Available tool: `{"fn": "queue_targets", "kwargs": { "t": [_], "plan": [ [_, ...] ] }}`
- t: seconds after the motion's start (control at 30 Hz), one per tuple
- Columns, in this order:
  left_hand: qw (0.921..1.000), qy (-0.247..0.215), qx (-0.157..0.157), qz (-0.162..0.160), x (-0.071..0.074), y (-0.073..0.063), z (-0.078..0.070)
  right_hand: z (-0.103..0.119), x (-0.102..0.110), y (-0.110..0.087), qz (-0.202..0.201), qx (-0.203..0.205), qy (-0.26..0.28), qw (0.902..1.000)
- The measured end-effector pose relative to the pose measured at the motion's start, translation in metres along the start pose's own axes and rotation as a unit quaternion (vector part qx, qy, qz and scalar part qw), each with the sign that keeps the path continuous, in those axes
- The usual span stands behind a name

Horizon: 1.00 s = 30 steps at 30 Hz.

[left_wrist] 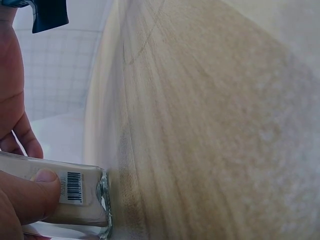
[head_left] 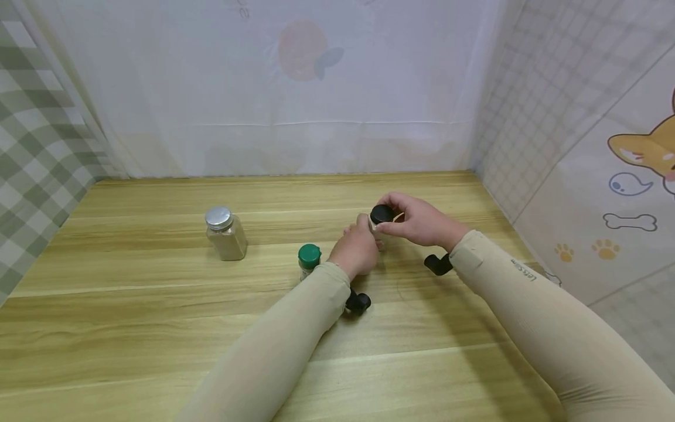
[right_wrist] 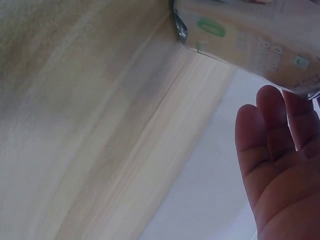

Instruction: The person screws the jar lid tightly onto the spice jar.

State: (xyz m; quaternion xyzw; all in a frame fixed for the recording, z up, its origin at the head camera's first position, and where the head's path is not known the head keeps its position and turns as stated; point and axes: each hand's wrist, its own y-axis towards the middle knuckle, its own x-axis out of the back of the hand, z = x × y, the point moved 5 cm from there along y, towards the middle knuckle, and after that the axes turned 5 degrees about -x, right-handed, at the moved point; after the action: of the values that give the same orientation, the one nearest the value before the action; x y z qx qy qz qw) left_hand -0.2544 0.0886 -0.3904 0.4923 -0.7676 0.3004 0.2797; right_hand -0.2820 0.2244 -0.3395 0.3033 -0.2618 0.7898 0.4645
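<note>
A clear glass spice jar (left_wrist: 82,212) with tan powder, a barcode label and a black lid (head_left: 382,214) is between my hands on the wooden table. My left hand (head_left: 357,249) grips the jar's body, its thumb lying beside the barcode in the left wrist view. The right hand (head_left: 422,220) pinches the black lid from the right between thumb and fingers. In the right wrist view, printed lettering and a green mark show on the jar, with several fingers spread below it. Just left of my left forearm stands a green-capped jar (head_left: 309,257), its lower part hidden by the sleeve.
A square jar (head_left: 228,239) of tan powder with a silver lid stands farther left on the wooden table (head_left: 132,293). White curtain-like sheets (head_left: 211,88) rise behind the table and along the right. Black wrist mounts (head_left: 358,303) stick out under the sleeves.
</note>
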Motion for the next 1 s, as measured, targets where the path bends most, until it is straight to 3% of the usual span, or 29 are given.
{"fn": "queue_targets", "kwargs": {
  "t": [0.2,0.57,1.0],
  "plan": [
    [1.0,0.0,0.002,0.001,-0.0004,-0.0002,0.0,0.0002,-0.0002,0.0004,0.0,0.0,0.002,1.0],
    [0.9999,-0.009,0.005,0.0,-0.0015,-0.0003,0.0008,0.0039,0.0014,-0.0034,0.025,0.039,0.009,0.9989],
    [1.0,0.0,0.002,-0.001,-0.0015,0.0008,0.0007,0.0034,0.0003,-0.0012,0.018,0.019,0.01,0.9996]
  ]
}}
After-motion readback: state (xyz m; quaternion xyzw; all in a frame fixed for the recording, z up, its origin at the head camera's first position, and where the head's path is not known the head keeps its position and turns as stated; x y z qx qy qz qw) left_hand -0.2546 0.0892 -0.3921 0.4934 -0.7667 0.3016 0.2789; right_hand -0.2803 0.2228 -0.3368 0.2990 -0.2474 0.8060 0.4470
